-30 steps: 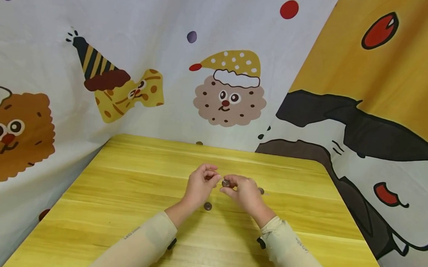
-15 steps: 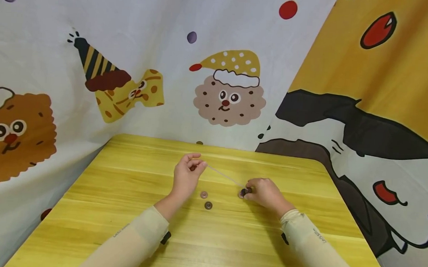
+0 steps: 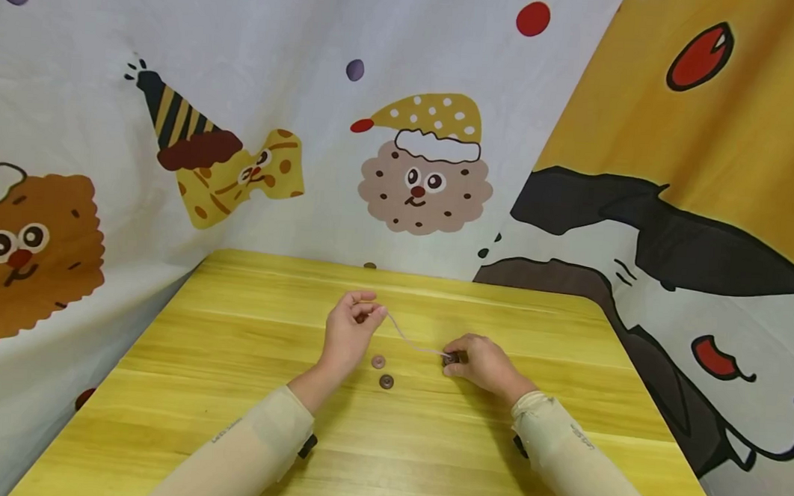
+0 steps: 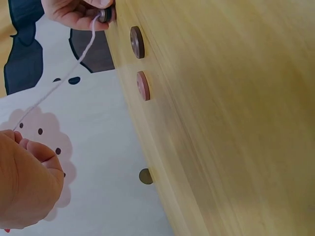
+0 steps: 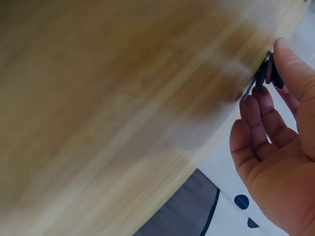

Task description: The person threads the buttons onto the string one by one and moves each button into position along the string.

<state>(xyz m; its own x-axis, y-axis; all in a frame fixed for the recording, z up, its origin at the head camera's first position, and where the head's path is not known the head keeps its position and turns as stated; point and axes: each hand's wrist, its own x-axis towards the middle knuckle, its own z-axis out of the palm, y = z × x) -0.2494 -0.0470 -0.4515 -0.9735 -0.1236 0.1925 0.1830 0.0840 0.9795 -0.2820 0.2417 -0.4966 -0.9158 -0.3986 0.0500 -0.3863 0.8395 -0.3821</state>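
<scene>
My left hand (image 3: 347, 337) pinches one end of a thin pale string (image 3: 408, 340) between thumb and fingertip, raised above the table. The string sags across to my right hand (image 3: 492, 367), which holds a small stack of dark buttons (image 3: 451, 361) low at the tabletop. In the right wrist view, thumb and fingers grip these buttons (image 5: 268, 73) standing on edge, side by side; the string enters the stack in the left wrist view. Between the hands, a pinkish-brown button (image 3: 378, 362) and a dark brown button (image 3: 386, 381) lie flat on the table, apart from each other.
The yellow wood-grain table (image 3: 227, 404) has its far edge against a printed cloth backdrop (image 3: 298, 70) with cartoon figures. The cloth also hangs along the left and right sides.
My hands have parted from close together, the right moving right and down with the buttons. The string was pulled straight half a second ago and now sags. The pinkish-brown button has come into view.
</scene>
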